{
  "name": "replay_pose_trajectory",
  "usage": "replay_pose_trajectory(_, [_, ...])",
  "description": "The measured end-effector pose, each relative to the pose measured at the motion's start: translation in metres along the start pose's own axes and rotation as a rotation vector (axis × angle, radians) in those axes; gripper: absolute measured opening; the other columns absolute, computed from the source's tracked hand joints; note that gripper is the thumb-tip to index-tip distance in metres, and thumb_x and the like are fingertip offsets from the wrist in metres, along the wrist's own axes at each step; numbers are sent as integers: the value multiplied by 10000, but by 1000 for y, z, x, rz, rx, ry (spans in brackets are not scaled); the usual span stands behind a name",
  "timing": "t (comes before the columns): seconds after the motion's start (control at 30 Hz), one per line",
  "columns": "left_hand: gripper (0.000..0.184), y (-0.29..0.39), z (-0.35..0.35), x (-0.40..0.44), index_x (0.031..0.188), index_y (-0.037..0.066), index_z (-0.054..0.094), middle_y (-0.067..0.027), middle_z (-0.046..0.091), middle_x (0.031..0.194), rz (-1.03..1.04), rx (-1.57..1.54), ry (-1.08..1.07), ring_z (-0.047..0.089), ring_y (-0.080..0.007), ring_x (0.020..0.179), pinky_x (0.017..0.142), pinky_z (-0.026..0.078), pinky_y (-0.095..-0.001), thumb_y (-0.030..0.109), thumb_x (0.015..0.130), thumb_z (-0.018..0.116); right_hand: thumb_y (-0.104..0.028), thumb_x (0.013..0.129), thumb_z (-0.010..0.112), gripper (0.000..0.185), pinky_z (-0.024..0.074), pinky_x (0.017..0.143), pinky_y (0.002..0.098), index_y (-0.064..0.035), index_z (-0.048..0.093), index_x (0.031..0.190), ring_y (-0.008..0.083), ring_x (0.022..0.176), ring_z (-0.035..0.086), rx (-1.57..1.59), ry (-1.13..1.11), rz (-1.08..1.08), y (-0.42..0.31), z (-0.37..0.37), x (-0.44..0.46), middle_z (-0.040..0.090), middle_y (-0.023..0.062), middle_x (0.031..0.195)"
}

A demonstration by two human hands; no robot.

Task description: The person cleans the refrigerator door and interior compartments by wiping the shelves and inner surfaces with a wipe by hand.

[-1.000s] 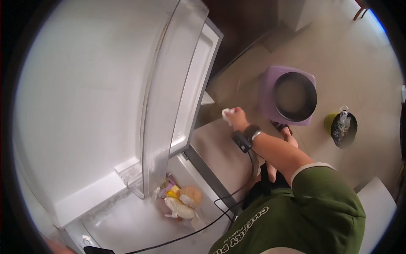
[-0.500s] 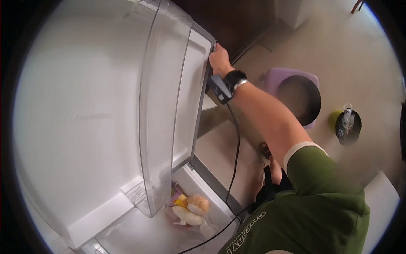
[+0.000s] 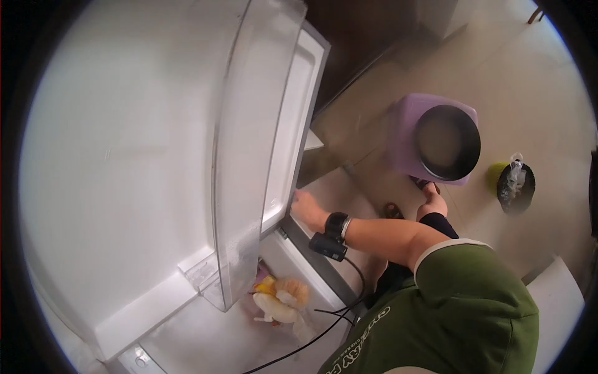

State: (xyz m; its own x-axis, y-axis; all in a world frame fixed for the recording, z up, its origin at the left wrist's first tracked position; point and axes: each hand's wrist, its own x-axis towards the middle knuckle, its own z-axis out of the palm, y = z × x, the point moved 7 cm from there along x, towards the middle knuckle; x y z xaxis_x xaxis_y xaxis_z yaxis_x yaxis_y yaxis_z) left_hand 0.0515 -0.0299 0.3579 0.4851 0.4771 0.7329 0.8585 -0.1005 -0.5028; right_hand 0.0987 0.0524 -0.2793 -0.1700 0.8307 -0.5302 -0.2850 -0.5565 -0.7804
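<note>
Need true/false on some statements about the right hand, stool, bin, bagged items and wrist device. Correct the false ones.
1. A dark round pan sits on the purple stool. True.
2. The right hand is in the pan. False: it is at the open appliance door's grey edge.
3. The green bin is on the stool. False: it stands on the floor.
4. The bagged items lie inside the white appliance. True.
5. A black cord runs from the wrist device. True.

My view, five o'clock: green shirt (image 3: 461, 305), white lettering (image 3: 367, 336) across chest, I read "CHERRY P", remainder hidden. Smaller line beneath, too blurred for me to read.
</note>
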Motion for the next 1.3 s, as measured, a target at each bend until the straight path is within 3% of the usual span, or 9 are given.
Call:
replay_pose_trajectory(0.13, [346,-14,-6,-8,1248,-24,495,-117,621,961,243,654,-78,604,-184,809,659,500,-256,166,974,403,38,773,388,464,406,932,363,76,461,1230,360,1123,521,118,22,100,17,24,-18,563,273,1149])
replay_pose_trajectory(0.23, [339,-53,-4,-12,1210,-17,518,-135,603,1117,-477,-919,-45,602,-194,966,773,500,-281,191,966,407,37,772,411,376,494,777,371,94,540,1120,356,909,626,-60,44,96,25,32,-12,630,240,980])
replay_pose_trajectory(0.33, [336,9,5,-7,1219,-20,513,-170,515,1212,-540,-618,157,450,-272,1177,1029,330,-401,167,949,443,9,761,494,215,475,763,465,111,610,910,457,904,600,-126,-76,325,25,35,-21,615,318,924])
replay_pose_trajectory(0.4, [374,24,12,-3,1271,-23,480,-184,480,1276,-886,-1003,281,410,-287,1225,1047,299,-409,146,939,447,-23,747,572,224,513,704,435,126,612,910,423,782,639,-323,-245,139,39,44,-3,624,303,892])
replay_pose_trajectory(0.53, [366,-2,16,-3,1261,-25,494,-183,463,1296,-544,-968,13,383,-289,1247,1058,280,-405,151,943,447,-96,771,612,229,517,582,363,78,636,918,270,674,658,-527,-568,-480,34,42,-16,652,187,792])
replay_pose_trajectory(0.63, [312,-2,14,-5,1185,-30,540,-161,487,1246,-577,-958,69,445,-270,1161,1023,315,-402,146,943,452,-113,781,619,199,515,608,354,-5,663,942,230,717,656,-67,-418,272,36,4,-53,664,130,829])
replay_pose_trajectory(0.8, [316,15,2,-32,1214,25,488,-121,504,1216,-551,-1100,-72,427,-279,1155,1013,297,-428,192,947,456,-11,760,569,244,512,678,377,-36,669,982,293,779,629,-720,-248,-286,19,-27,-57,621,157,935])
replay_pose_trajectory(1.0, [464,63,-38,-171,1342,-59,307,-283,254,1440,-1215,-878,409,283,-392,1333,1108,193,-550,214,968,334,20,763,536,284,472,796,392,-61,659,1005,311,919,555,-841,-444,-814,-14,19,-84,573,122,963])
replay_pose_trajectory(1.3, [281,230,-103,-393,1174,-33,476,-172,602,1051,-2170,-639,-68,587,-271,1022,964,437,-397,136,949,453,-23,802,507,316,462,831,369,-52,571,1110,288,977,501,-1322,-551,-1083,38,75,-88,550,108,981])
